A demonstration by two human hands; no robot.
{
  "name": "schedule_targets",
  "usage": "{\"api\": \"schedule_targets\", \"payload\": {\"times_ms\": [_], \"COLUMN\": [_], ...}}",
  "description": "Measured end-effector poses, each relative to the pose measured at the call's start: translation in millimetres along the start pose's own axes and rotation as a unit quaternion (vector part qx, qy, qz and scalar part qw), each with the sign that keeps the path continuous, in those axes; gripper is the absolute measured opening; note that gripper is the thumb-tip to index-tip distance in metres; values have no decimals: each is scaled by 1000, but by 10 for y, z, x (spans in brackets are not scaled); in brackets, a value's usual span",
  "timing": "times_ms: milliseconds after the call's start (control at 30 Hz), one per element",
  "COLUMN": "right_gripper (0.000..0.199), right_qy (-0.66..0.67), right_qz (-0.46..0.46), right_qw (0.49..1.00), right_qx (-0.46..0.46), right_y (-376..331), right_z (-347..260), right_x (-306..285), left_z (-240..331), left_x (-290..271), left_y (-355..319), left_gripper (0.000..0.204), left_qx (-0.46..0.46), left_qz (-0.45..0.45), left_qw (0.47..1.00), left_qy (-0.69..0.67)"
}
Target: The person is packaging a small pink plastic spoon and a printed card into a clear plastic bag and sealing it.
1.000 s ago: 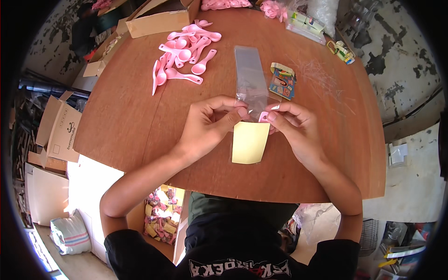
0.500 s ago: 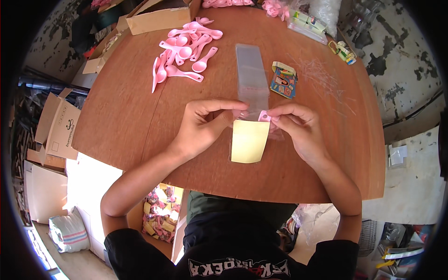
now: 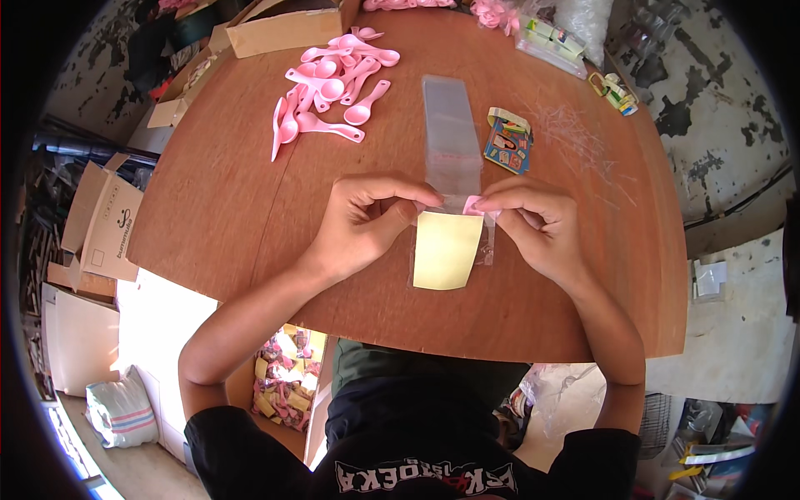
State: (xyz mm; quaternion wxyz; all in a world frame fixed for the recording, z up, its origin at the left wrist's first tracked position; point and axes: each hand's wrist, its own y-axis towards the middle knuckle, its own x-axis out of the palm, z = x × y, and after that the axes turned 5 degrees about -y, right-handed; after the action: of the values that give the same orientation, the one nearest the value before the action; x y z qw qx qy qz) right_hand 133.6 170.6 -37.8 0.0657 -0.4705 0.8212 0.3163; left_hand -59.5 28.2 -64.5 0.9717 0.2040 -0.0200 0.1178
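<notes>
I'm seemingly squaring a yellow rectangular paper card (image 3: 447,252) with a clear plastic bag (image 3: 489,248) (inside it? can't tell) over the brown wooden table (image 3: 208,208), left hand (image 3: 367,215) pinching the bag's top, right hand (image 3: 543,225) pinching a pink plastic handle end (image 3: 472,205); next is probably demanding steady, level pinches.

On the table (image 3: 208,183), spoons (image 3: 330,88) lie left of the bags (image 3: 451,117) and cards (image 3: 507,150) right; a box (image 3: 287,35) is behind the spoons, the paper (image 3: 447,252) before the bags.
</notes>
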Motion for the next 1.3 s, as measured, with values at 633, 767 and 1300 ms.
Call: {"api": "schedule_targets", "payload": {"times_ms": [633, 767, 1300], "right_gripper": [13, 18, 45], "right_qy": [-72, -81, 240], "right_qz": [9, 9, -44], "right_qw": [995, 994, 964], "right_qx": [-73, -67, 104], "right_y": [25, 25, -220], "right_z": [-29, -21, -29], "right_x": [17, 47, 146], "left_z": [45, 22, 502], "left_x": [18, 69, 64], "left_y": [-23, -12, -486], "left_gripper": [11, 17, 18], "left_qx": [20, -13, -117], "left_qz": [-3, 18, -66], "left_qw": [1000, 1000, 985], "left_qy": [9, 7, 104]}}
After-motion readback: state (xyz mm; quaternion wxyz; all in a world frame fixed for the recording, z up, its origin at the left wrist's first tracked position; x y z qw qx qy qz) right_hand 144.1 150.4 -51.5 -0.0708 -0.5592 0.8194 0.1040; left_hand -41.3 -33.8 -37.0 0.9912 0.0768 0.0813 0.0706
